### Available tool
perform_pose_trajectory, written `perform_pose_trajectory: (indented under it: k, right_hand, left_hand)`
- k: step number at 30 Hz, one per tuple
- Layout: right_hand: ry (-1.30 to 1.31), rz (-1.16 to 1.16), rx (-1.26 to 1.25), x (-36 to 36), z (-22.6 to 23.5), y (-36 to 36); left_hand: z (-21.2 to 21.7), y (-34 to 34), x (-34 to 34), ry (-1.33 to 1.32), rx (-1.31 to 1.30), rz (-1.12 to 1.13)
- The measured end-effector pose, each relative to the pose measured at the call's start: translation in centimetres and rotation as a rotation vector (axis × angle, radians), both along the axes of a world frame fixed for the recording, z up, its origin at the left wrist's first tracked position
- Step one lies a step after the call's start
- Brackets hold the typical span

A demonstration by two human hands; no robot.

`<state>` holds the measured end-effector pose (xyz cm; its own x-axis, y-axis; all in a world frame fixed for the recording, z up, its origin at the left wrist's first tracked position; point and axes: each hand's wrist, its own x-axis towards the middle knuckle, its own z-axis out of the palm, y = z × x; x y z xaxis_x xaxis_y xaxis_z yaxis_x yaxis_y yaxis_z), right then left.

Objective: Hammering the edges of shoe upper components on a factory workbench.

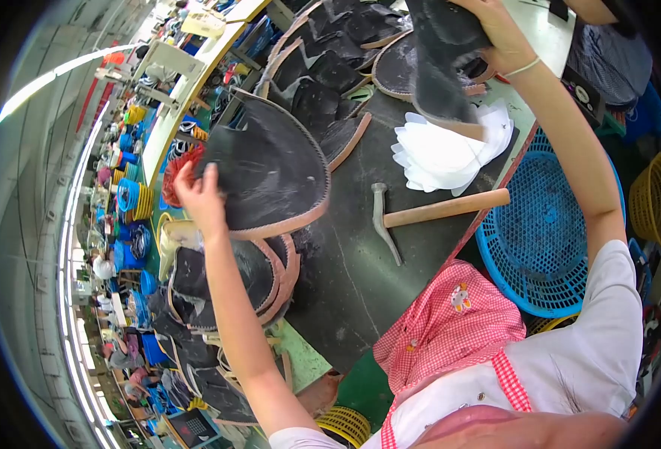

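My left hand (202,196) is closed at the left edge of a black shoe-upper piece (278,165) with a tan stitched border, raised above the table. Higher up on the right, my right hand (501,36) grips a second black upper piece (446,71), which hangs down and is slightly blurred. Beneath that piece lies a fanned stack of white curved sheets (439,153). A hammer (442,209) with a wooden handle rests on the dark tabletop (338,262), nearer to me than the white sheets. Neither hand touches it.
More black uppers (330,71) are heaped at the far side, and another pile (222,280) lies at the left below my left hand. A blue plastic basket (540,224) stands right of the table, with a yellow basket (652,198) beyond. Another person (607,60) is at the upper right.
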<state>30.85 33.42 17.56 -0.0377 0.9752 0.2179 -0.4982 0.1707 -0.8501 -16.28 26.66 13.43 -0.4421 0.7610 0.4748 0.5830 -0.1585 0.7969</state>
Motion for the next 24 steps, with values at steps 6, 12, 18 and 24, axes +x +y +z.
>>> perform_pose_trajectory:
  k: [6, 12, 18, 24]
  right_hand:
    - [-0.574, 0.557, 0.173, 0.7, -1.9, -4.8]
    - [-0.868, 1.096, 0.163, -5.7, -2.0, -11.6]
    - [-1.153, 1.099, 0.114, -5.9, -6.1, -13.0]
    - [-1.119, 1.126, -0.041, -9.2, -8.1, -15.0]
  left_hand:
    - [-2.4, -3.6, 8.8, 0.168, -0.049, -0.367]
    - [-1.2, -13.9, 18.4, -0.079, -0.708, -1.124]
    - [-6.6, -20.8, 18.9, -0.783, -0.890, -0.982]
    - [-9.4, -22.3, 17.1, -0.827, -0.851, -0.924]
